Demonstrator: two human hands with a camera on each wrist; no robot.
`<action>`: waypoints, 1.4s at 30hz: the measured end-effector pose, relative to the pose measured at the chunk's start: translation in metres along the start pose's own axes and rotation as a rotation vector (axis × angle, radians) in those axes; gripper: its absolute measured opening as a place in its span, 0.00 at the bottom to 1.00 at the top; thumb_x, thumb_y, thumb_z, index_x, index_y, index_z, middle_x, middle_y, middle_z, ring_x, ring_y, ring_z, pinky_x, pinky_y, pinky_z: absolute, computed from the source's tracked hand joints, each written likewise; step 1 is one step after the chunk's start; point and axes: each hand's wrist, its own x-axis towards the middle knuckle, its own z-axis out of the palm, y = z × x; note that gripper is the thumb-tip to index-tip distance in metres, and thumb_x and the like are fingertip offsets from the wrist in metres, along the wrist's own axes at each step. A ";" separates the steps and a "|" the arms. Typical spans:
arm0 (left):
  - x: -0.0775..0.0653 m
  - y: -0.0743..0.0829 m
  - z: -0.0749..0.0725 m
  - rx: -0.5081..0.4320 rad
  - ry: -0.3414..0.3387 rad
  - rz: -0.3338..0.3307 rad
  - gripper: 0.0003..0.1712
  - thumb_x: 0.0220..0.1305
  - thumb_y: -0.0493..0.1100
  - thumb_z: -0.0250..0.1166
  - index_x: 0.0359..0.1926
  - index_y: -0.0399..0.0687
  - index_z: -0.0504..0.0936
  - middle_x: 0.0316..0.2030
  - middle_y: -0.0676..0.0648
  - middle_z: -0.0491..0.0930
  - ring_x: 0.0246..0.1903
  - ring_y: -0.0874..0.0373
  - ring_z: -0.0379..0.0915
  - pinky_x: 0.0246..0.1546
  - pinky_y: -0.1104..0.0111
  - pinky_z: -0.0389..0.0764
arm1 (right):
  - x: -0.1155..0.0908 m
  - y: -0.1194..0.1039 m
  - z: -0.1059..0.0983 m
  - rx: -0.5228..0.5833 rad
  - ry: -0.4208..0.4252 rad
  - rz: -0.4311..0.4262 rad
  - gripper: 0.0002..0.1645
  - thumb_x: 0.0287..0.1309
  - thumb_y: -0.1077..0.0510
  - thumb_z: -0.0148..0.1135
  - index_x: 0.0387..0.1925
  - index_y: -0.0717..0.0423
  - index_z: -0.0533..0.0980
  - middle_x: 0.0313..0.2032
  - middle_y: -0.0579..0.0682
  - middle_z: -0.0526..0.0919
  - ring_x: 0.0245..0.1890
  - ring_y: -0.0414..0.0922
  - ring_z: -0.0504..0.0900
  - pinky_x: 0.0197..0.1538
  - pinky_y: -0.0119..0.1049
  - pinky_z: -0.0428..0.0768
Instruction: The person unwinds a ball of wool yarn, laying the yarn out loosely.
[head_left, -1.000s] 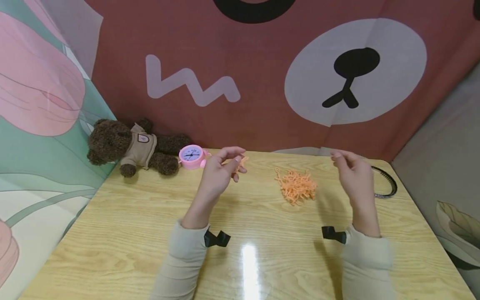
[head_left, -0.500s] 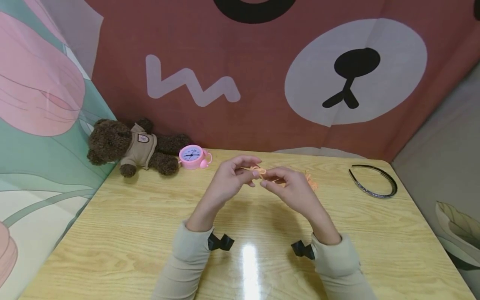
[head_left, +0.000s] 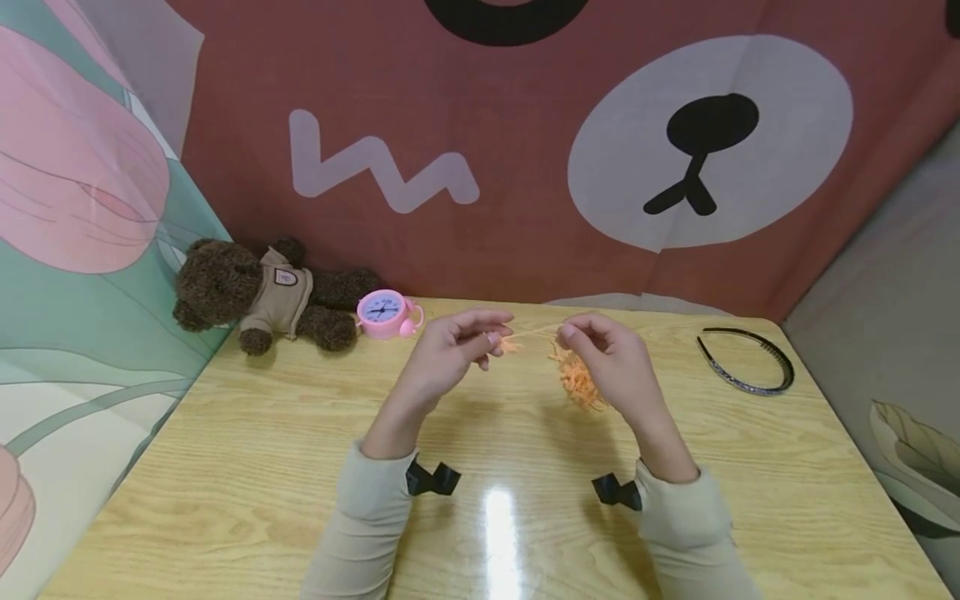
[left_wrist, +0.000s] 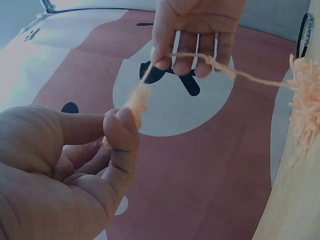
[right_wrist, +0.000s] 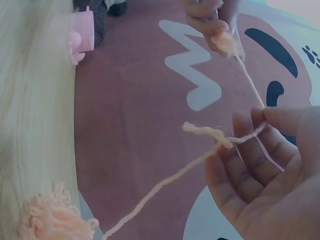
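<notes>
Between thumb and fingertips my left hand [head_left: 448, 350] pinches a small bunch of orange yarn [left_wrist: 140, 102]. From that bunch a strand of yarn [right_wrist: 248, 80] stretches across to my right hand [head_left: 618, 354], which pinches it between thumb and index finger. Past the right fingers the strand runs on, with a short loose end beside it, down to a tangled heap of orange yarn [head_left: 579, 383] on the table. In the head view the right hand hides part of that heap. Both hands are raised above the tabletop, a short gap apart.
A pink alarm clock [head_left: 384, 313] and a brown teddy bear [head_left: 277, 287] lie at the back left of the wooden table [head_left: 247, 467]. A black headband [head_left: 780, 358] is at the back right. A printed cloth [head_left: 510, 233] hangs behind the table.
The right hand came in from the right to meet the left hand at the yarn, then drew back a little rightward, leaving a strand stretched between them. The left hand shifted only slightly.
</notes>
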 end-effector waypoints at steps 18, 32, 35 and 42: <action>0.005 -0.002 -0.004 -0.182 0.274 0.015 0.11 0.71 0.28 0.58 0.50 0.30 0.81 0.46 0.40 0.80 0.39 0.61 0.83 0.46 0.68 0.87 | 0.002 0.003 -0.012 0.178 0.169 -0.040 0.16 0.73 0.49 0.58 0.45 0.58 0.82 0.34 0.48 0.84 0.36 0.41 0.84 0.46 0.31 0.84; 0.006 -0.002 -0.015 -0.220 0.388 0.048 0.08 0.73 0.29 0.56 0.47 0.33 0.80 0.44 0.45 0.79 0.42 0.55 0.80 0.49 0.67 0.86 | 0.004 0.008 -0.026 0.252 0.286 0.027 0.16 0.72 0.48 0.59 0.44 0.57 0.82 0.31 0.44 0.83 0.34 0.41 0.83 0.41 0.30 0.84; 0.006 -0.001 -0.014 -0.210 0.382 0.050 0.09 0.73 0.29 0.56 0.48 0.33 0.80 0.44 0.44 0.79 0.40 0.57 0.80 0.46 0.70 0.87 | 0.005 0.008 -0.030 0.359 0.342 0.018 0.15 0.70 0.50 0.61 0.42 0.59 0.82 0.30 0.46 0.82 0.32 0.41 0.82 0.40 0.30 0.85; 0.006 -0.002 -0.005 -0.150 0.317 0.062 0.11 0.74 0.28 0.54 0.51 0.34 0.80 0.48 0.44 0.80 0.42 0.56 0.78 0.49 0.69 0.86 | 0.002 -0.002 -0.025 0.407 0.241 -0.012 0.15 0.71 0.51 0.60 0.42 0.60 0.81 0.32 0.48 0.83 0.34 0.41 0.83 0.42 0.30 0.86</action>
